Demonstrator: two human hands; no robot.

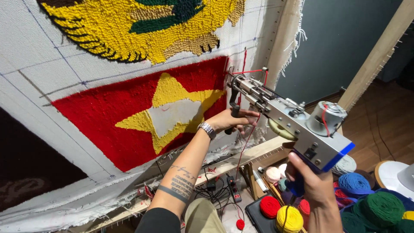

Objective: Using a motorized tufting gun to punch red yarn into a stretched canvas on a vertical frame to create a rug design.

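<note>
A grey metal tufting gun [297, 125] with a blue rear edge presses its needle tip against the stretched white cloth [39, 56], at the right edge of a red tufted field [108, 116] holding a yellow star. My left hand [233, 120] grips the gun's black front handle. My right hand [312, 190] is closed on the blue rear grip under the motor. A red yarn strand [248, 133] runs from the gun down toward the floor.
Yarn balls in red, yellow, blue, green and pale colours [362, 203] fill a box at lower right. A wooden frame bar [254, 151] runs beneath the cloth. Cables and a power strip [233, 190] lie on the floor. A yellow tufted motif [142, 26] sits above.
</note>
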